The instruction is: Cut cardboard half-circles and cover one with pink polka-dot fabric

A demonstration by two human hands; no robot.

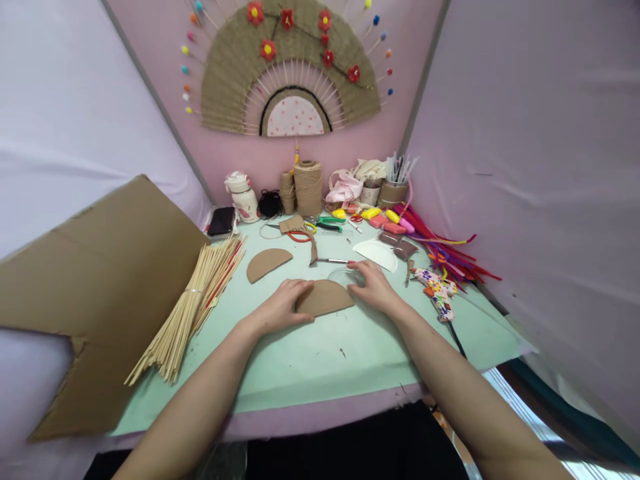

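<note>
A half-round piece of brown cardboard [325,299] lies flat on the green tabletop [300,373] between my hands. My left hand [285,307] touches its left end, thumb along the lower edge and fingers apart. At its right end is my right hand [371,285], fingers spread and curved near a clear round object [343,274] that is hard to make out. A second cardboard half-round [269,264] rests behind my left hand. Behind my right hand lie a white half-round piece [376,253] and a thin metal-tipped tool [334,261].
A bundle of wooden sticks [183,310] and a large cardboard sheet [115,267] are at the left. Scissors [299,236], twine spools [308,190] and colourful clay packs [393,227] stand or lie at the back. A patterned glue gun [440,293] with a black cord is at the right.
</note>
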